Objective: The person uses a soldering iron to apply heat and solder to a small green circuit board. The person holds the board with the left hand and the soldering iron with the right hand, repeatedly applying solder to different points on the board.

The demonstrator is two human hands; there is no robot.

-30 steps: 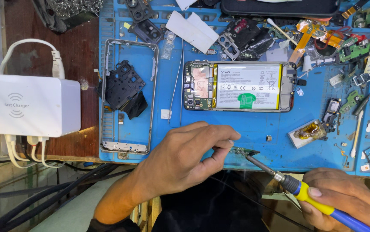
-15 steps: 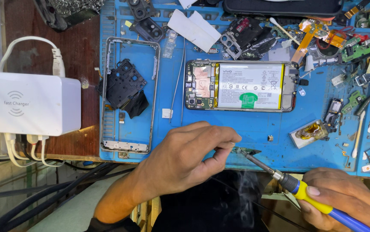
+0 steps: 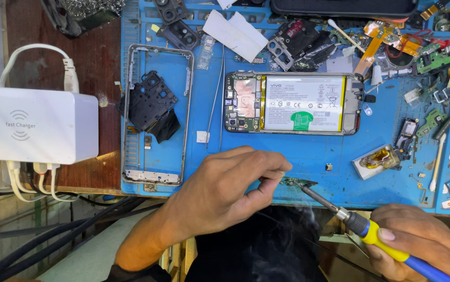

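My left hand [image 3: 225,190] rests on the near edge of the blue work mat [image 3: 308,156], fingertips pinching a small green circuit board [image 3: 297,181]. My right hand [image 3: 423,243] grips a soldering iron [image 3: 360,224] with a yellow and blue handle; its tip touches that small board and a wisp of smoke rises there. Behind, in the middle of the mat, lies an opened phone [image 3: 293,103] with its battery and main board exposed.
A bare metal phone frame [image 3: 157,112] with a black plastic cover inside lies at the mat's left. A white multi-port charger [image 3: 34,125] with cables stands on the wooden bench further left. Loose boards, flex cables, camera bezels and a flux tin [image 3: 377,159] crowd the mat's right and back.
The hands and the iron have stayed almost still at the small board. Smoke has appeared near the iron's tip.
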